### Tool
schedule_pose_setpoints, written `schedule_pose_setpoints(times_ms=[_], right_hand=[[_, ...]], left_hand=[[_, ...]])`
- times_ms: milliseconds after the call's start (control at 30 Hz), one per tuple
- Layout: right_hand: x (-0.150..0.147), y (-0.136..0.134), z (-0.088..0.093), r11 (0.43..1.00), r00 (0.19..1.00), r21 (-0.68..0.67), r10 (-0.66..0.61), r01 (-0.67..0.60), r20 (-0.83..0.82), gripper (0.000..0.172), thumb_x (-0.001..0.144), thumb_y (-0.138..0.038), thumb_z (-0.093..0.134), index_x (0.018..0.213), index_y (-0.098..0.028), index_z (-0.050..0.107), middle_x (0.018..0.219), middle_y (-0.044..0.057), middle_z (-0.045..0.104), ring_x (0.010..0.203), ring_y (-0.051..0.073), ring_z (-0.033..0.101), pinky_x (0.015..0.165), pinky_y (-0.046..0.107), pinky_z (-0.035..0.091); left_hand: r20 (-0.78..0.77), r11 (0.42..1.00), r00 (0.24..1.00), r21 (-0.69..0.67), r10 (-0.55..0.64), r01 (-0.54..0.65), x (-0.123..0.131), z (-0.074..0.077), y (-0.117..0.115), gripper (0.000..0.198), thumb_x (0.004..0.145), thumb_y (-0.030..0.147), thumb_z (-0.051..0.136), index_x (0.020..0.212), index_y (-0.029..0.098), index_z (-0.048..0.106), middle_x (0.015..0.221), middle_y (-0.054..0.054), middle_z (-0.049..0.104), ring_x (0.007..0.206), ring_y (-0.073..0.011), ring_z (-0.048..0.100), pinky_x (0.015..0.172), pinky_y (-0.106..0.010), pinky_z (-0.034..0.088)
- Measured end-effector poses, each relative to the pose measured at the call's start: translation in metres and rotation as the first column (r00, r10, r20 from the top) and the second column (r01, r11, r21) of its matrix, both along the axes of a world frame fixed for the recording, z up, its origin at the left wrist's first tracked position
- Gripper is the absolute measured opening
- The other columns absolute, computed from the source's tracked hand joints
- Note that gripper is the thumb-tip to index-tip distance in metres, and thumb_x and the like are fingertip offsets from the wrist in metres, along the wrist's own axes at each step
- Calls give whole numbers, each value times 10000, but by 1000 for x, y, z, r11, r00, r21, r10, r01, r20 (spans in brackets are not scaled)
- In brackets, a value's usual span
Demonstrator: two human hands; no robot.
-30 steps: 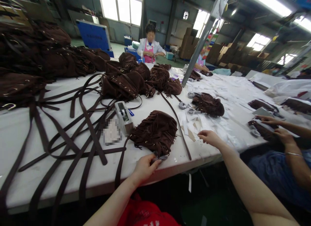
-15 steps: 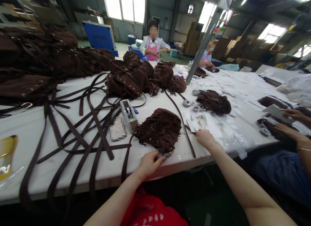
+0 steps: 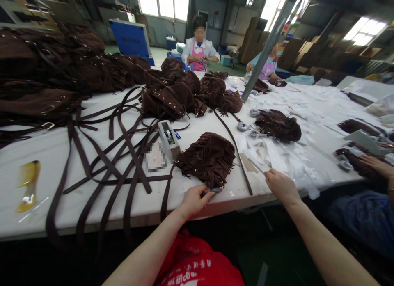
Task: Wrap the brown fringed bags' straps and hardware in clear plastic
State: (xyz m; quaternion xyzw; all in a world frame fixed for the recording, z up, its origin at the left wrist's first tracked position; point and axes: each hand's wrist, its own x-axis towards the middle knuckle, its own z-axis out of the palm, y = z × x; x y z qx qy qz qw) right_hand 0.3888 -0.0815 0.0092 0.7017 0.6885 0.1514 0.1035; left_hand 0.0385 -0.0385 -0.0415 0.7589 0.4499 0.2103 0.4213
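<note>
Indoors, at a factory's white table (image 3: 37, 142), left hand (image 3: 193, 200) pinches a fringed bag (image 3: 209, 156), right hand (image 3: 280, 186) a strip (image 3: 257, 167).

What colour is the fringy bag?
Dark brown; the fringed bag shows best in the head view.

Red top (image 3: 198, 264) with white lettering, bare forearms
</note>
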Motion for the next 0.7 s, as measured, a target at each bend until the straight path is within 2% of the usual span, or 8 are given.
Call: schedule_pose_setpoints(times_ms=[67,133,233,333,433,567,633,700], right_hand=[[-5,-17,-4,994,992,-58,84,-89,-91,173,879,-184,473,854,-190,644,870,73,643,801,190,616,616,261,390],[-9,-27,-11,988,967,-84,107,-130,-233,183,900,-268,474,876,-208,645,901,62,651,847,192,619,663,264,414],[-12,-25,-25,998,912,-55,-51,31,-408,234,893,-367,483,927,-200,644,958,64,658,817,180,631,714,272,435],[-9,-8,-33,971,837,-77,-234,227,-494,258,837,-373,546,968,-178,652,964,81,665,804,187,639,732,280,442],[-4,9,-35,939,761,-166,-342,302,-552,245,773,-360,602,899,-164,676,873,81,686,795,201,644,706,277,442],[0,14,-39,931,712,-203,-362,303,-601,119,719,-296,630,743,-183,661,736,46,690,700,184,634,623,258,423],[-1,10,-44,938,675,-148,-330,315,-660,118,719,-271,627,795,-185,658,744,40,697,693,171,635,618,246,425],[-5,5,-49,938,626,-91,-294,335,-722,205,726,-289,630,899,-182,655,757,35,703,692,165,643,629,246,436]], left_hand=[[-16,1000,1000,1,4,-4,0,-1,0,339,835,466,514,698,169,604,628,5,596,594,-131,499,541,-223,299],[-28,1000,1000,10,10,-10,1,-2,0,340,834,470,515,703,171,611,636,3,603,601,-134,504,543,-225,302],[-26,1000,1000,18,10,-10,1,-4,0,329,836,464,514,724,175,625,648,3,614,611,-137,513,550,-227,313],[-13,1000,1000,-6,8,-8,0,-3,-1,337,841,472,505,727,177,622,626,4,612,604,-140,520,549,-226,322],[-8,1000,1000,-29,9,-9,0,-1,-2,359,845,483,490,701,176,607,613,0,607,604,-143,528,547,-226,329],[-10,998,999,-38,42,-43,2,1,-4,366,841,489,484,688,176,598,598,4,593,598,-140,527,549,-227,334],[-8,997,998,-41,62,-63,3,0,-5,373,838,500,483,691,176,596,595,6,589,595,-138,525,548,-226,334],[-7,997,998,-42,67,-68,4,-1,-5,379,833,511,486,695,176,596,598,8,590,591,-137,526,545,-226,334]])
